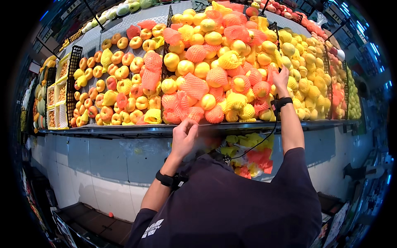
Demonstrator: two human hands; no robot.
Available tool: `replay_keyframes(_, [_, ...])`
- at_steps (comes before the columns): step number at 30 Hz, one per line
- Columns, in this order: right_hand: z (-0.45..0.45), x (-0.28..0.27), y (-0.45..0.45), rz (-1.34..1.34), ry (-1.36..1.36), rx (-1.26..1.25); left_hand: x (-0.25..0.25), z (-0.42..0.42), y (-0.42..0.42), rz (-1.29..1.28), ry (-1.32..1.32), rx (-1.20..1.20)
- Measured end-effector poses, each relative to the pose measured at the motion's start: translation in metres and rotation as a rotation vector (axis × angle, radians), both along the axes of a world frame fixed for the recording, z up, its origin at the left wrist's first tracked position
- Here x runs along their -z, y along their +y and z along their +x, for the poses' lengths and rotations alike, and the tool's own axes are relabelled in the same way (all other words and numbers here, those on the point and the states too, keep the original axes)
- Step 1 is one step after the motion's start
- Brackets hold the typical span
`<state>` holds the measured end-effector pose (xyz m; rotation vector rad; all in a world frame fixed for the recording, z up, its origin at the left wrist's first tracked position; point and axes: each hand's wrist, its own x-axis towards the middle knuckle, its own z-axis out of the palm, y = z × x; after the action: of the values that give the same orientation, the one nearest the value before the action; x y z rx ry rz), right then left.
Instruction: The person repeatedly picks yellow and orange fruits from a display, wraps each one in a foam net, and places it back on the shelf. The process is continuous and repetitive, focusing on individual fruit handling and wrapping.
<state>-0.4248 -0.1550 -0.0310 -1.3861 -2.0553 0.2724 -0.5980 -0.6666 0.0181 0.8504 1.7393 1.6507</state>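
A heap of round yellow fruit (pixel 213 38) fills the middle bay of a sloped display, many pieces in pink or yellow foam net sleeves. My left hand (pixel 184 137) is at the bay's front edge, fingers curled, just below a pink-netted fruit (pixel 195 114). Whether its fingertips pinch anything is unclear. Farther up and to the right, my right hand (pixel 281 79) reaches to the heap's right side. Its fingers are beside a pink foam net (pixel 272 73) and yellow fruit; the grip is partly hidden.
Black mesh dividers (pixel 73 90) separate the bays. Peaches (pixel 121 72) lie on the left, more netted yellow fruit (pixel 313 86) on the right. The display's front rail (pixel 139 129) crosses before me. Loose foam nets (pixel 262 156) hang below it. A cable (pixel 257 144) runs from my right wristband.
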Motion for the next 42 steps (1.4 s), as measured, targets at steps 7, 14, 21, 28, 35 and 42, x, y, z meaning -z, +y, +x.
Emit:
replay_keyframes(7, [-0.013, -0.026, 0.028, -0.036, -0.158, -0.130, -0.003, -0.004, -0.011, -0.033, -0.044, -0.077])
replay_keyframes(14, [-0.009, -0.072, -0.011, -0.006, 0.478, -0.006, 0.002, -0.009, -0.012, -0.004, -0.071, -0.109])
replay_keyframes(21, [-0.016, -0.093, -0.211, -0.756, 1.064, -0.660, 0.000, -0.001, 0.012, 0.170, -0.150, -0.013])
replay_keyframes(28, [-0.042, -0.055, -0.339, -1.221, 1.133, -0.689, -0.013, 0.000, 0.026, 0.083, -0.184, 0.013])
replay_keyframes(35, [-0.068, -0.019, -0.283, -0.644, 0.575, -0.652, 0.016, -0.021, 0.013, 0.050, 0.056, -0.297])
replay_keyframes(42, [-0.082, -0.044, -0.056, 0.065, -0.020, -0.204, 0.015, -0.030, 0.004, -0.093, 0.257, -0.430])
